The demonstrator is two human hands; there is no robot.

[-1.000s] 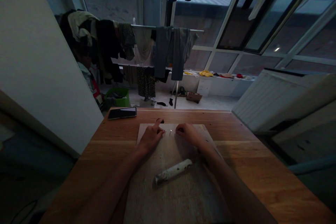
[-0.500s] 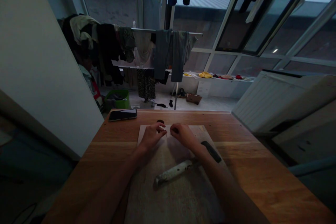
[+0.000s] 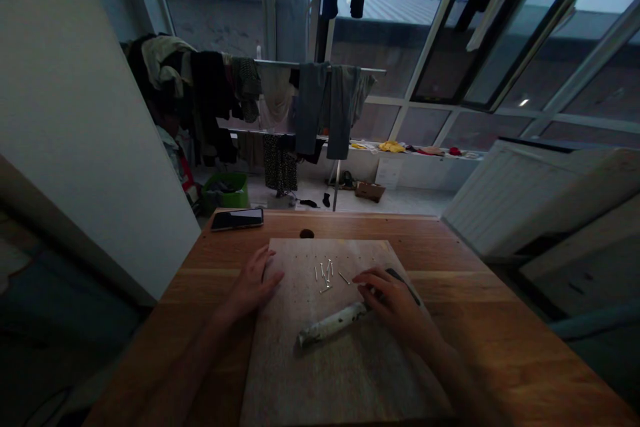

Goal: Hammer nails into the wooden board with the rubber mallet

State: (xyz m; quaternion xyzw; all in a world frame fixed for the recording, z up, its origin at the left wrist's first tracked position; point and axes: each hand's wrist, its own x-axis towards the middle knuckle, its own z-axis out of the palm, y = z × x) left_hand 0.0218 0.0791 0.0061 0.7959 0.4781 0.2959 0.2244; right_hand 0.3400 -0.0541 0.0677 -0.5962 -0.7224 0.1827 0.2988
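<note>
A pale wooden board (image 3: 300, 373) with rows of small holes lies on the wooden table. Several thin metal nails (image 3: 326, 273) are scattered on its upper middle. My left hand (image 3: 257, 280) rests at the board's left edge, fingers spread, holding nothing. On the right, my right hand (image 3: 385, 290) is over the board with its fingers slightly bent and apart, fingertips near one nail and close to the hammer. The hammer has a whitish, worn handle (image 3: 333, 325) lying across the board, and its dark head (image 3: 400, 283) is partly hidden behind my right hand.
A phone (image 3: 237, 219) lies at the table's far left corner. A small dark round object (image 3: 307, 233) sits just beyond the board. Past the table (image 3: 475, 320) stand a clothes rack with hanging clothes (image 3: 313, 107) and a green basket (image 3: 235, 191). White panels flank both sides.
My hands have parted from the board's far middle. The left moved to the board's left edge, the right moved toward the hammer. The nails are now uncovered on the board.
</note>
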